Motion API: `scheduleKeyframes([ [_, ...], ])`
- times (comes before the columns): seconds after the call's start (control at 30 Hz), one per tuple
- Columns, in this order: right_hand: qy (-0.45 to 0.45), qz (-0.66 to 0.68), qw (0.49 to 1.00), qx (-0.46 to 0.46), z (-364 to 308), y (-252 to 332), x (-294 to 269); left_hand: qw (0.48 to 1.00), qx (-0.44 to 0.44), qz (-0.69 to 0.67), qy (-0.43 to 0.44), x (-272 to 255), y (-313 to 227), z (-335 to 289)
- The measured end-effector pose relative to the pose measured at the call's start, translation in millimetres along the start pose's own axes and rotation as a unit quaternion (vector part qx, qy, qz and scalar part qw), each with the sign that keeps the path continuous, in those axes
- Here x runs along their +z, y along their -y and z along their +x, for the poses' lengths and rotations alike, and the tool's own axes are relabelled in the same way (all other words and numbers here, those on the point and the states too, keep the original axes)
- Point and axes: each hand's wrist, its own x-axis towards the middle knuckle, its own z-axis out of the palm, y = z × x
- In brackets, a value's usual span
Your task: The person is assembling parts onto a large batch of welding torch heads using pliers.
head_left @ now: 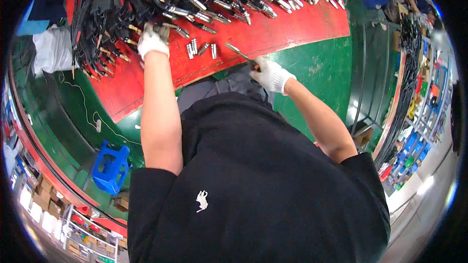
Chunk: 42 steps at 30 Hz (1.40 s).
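Tool [238,51], metal-shafted — right hand [268,74] closed round its handle [255,67].

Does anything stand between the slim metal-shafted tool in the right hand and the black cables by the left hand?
Yes, seen from above: several loose silver metal cylinders lie on the red tabletop between the slim metal-shafted tool and the white-gloved left hand at the black cables. They look low enough to pass over.
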Motion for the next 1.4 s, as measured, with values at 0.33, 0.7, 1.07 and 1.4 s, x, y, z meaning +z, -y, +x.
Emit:
scheduleKeyframes([
  [0.33,0.011,0.047,0.999,0.025,47,-9,40,0.958,-0.175,0.151,0.169,1,-197,-150],
  [0.7,0.067,-0.112,0.991,0.006,7,-33,5,0.971,-0.057,0.230,0.042,70,-206,-184],
  [1.07,0.072,-0.138,0.984,0.082,-36,-88,-19,0.951,0.200,0.231,0.039,63,-156,-155],
  [1.4,0.052,-0.242,0.969,-0.008,-21,-53,-35,0.965,0.111,0.194,0.140,44,-147,-150],
])
